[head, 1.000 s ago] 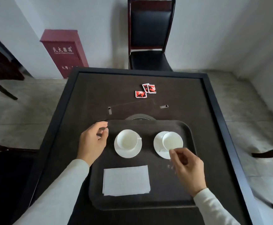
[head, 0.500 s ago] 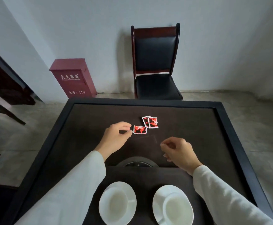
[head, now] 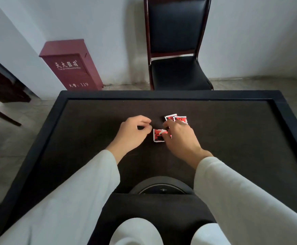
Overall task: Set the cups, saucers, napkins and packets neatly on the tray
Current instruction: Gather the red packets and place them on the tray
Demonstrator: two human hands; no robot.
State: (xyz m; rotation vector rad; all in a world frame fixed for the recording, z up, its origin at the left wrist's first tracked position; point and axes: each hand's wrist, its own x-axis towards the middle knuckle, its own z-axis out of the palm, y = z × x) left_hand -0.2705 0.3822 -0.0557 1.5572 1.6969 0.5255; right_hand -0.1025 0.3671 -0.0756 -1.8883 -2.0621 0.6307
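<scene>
Right hand pinching at near packet on table, grip unclear; left hand curling empty beside it; thin packet risking slipping, scattering far packets

The red cabinet bears Chinese characters and "119".

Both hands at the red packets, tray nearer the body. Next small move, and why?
Probably close the right hand on the near packet and lift it: its fingers already rest on that packet, all packets lie on the table, off the tray.
</scene>
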